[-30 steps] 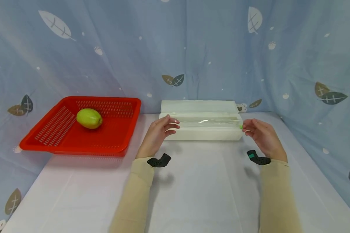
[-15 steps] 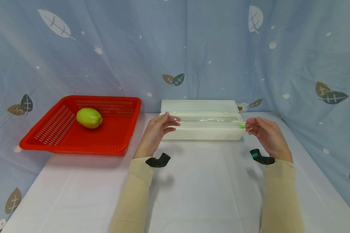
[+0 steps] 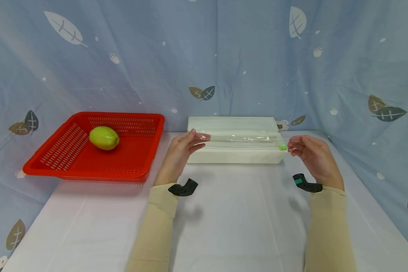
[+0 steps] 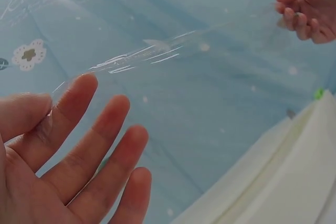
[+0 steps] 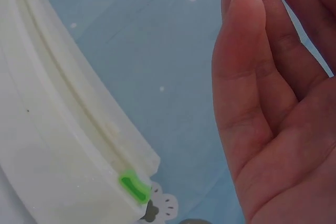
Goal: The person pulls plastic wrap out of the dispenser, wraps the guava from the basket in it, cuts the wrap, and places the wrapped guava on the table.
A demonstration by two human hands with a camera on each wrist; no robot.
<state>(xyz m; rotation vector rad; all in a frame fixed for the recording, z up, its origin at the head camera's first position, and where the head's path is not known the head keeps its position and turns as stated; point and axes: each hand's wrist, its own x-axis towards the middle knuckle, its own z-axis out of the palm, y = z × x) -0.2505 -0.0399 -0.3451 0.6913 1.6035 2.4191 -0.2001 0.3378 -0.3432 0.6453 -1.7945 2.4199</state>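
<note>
A clear sheet of plastic wrap (image 3: 244,139) stretches between both hands, in front of a long white wrap dispenser box (image 3: 236,156) whose lid (image 3: 232,124) stands raised. My left hand (image 3: 181,154) pinches one end of the film between thumb and index finger; its other fingers spread, as the left wrist view shows. At the opposite end my right hand (image 3: 313,156) pinches the film, its fingers curled. A green slide cutter (image 3: 283,147) sits at the right end of the box, close to the right fingertips. The right wrist view leaves most of the right-hand pinch out of frame.
To the left stands a red perforated basket (image 3: 88,173) with a yellow-green, mango-like fruit (image 3: 104,138) in it. A white cloth covers the table (image 3: 231,223). Behind hangs a blue leaf-print curtain (image 3: 139,56), close to the back of the box.
My right hand has moved a little to the right and slightly up, my left slightly left and up. The film between them has risen and spread wider. Basket and fruit have stayed put.
</note>
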